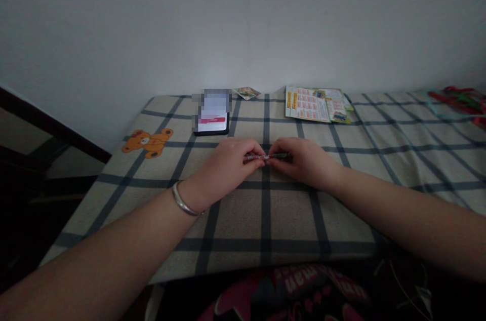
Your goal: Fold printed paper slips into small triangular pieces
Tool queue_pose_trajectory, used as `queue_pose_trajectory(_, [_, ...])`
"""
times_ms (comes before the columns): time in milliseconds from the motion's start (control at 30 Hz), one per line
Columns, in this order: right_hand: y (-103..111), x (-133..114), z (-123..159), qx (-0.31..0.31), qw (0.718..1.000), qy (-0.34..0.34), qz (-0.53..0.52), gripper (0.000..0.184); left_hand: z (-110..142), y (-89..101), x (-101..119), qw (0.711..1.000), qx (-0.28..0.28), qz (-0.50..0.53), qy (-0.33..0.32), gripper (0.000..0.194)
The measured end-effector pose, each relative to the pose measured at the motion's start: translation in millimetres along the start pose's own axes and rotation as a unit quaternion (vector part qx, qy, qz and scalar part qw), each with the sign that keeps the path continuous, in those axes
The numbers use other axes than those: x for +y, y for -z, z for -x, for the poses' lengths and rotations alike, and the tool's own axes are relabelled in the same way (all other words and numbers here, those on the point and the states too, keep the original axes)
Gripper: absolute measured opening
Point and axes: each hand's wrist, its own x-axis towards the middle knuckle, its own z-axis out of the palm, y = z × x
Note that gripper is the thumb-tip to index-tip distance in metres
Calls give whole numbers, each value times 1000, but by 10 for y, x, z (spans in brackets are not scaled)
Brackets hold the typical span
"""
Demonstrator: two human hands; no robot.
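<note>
A small, thin printed piece, perhaps folded paper, is pinched between my two hands over the middle of the table. Its left end is in the thumb and fingers of my left hand, which has a silver bangle on the wrist. My right hand grips the other end in the same kind of pinch. The fingertips nearly meet at its centre. Fingers cover much of the piece, and its print is too small to read.
A phone with a lit screen lies beyond my left hand, near a small folded printed paper. Printed leaflets rest by the wall. Red and green items are at far right. A bear picture marks the checked tablecloth.
</note>
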Motion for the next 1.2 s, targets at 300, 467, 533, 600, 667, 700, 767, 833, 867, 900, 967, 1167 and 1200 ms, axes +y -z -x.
queue_pose_trajectory(300, [32, -5, 34, 42, 996, 49, 63, 13, -4, 49, -51, 989, -6, -139, -58, 15])
queue_pose_trajectory(467, [14, -6, 25, 22, 997, 30, 62, 16, 5, 61, -19, 988, 1, -141, -61, 13])
queue_pose_trajectory(533, [14, -12, 19, -2, 997, 30, 76, 20, 8, 56, -3, 988, 2, -141, -61, 13])
queue_pose_trajectory(600, [25, -23, 12, -28, 994, 43, 94, 22, 11, 49, 1, 987, 7, -146, -73, 13])
queue_pose_trajectory(667, [41, -37, 8, -39, 991, 54, 113, 23, 12, 46, -1, 984, 15, -154, -88, 13])
queue_pose_trajectory(700, [48, -43, 7, -37, 990, 58, 122, 23, 12, 48, -1, 983, 18, -158, -96, 13])
queue_pose_trajectory(767, [57, -53, 8, -30, 988, 66, 135, 23, 14, 58, 11, 980, 17, -168, -109, 14])
queue_pose_trajectory(833, [58, -56, 9, -25, 987, 78, 138, 23, 16, 73, 40, 975, 12, -188, -118, 14])
queue_pose_trajectory(867, [56, -54, 10, -23, 987, 83, 135, 23, 18, 80, 57, 972, 9, -200, -120, 15])
queue_pose_trajectory(900, [53, -51, 9, -20, 987, 87, 131, 23, 20, 84, 75, 968, 8, -219, -120, 16])
queue_pose_trajectory(967, [43, -40, 4, -17, 989, 87, 121, 23, 25, 87, 104, 963, 4, -241, -119, 18])
queue_pose_trajectory(1167, [29, -17, -7, -20, 989, 74, 129, 25, 38, 77, 103, 958, -4, -256, -128, 19])
queue_pose_trajectory(1200, [32, -17, -6, -19, 988, 70, 138, 26, 38, 79, 97, 959, -3, -255, -128, 19])
